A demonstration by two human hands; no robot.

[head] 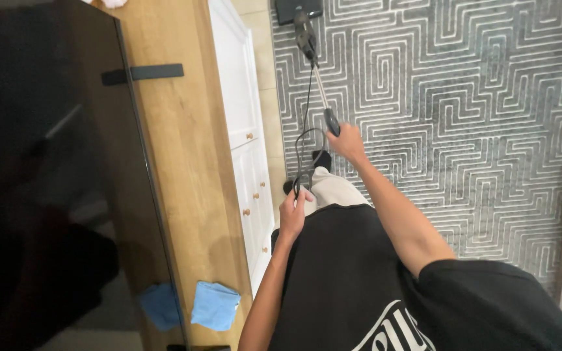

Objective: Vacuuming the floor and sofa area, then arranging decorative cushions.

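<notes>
Gripping the vacuum handle [332, 122] mid-frame, right hand [348, 142] is closed around it; wand runs up-frame to the vacuum head [298, 10]. Left hand [292, 213], lower, apparently pinches the looped cord [302, 159].

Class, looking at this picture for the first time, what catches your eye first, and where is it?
The grey maze-patterned rug fills the right side. On it the right hand grips a vacuum handle, while the left hand holds its black cord. A dark television screen dominates the left.

One vacuum [307, 39], one blue cloth [214, 305] — four cabinet knobs [250, 136].
</notes>
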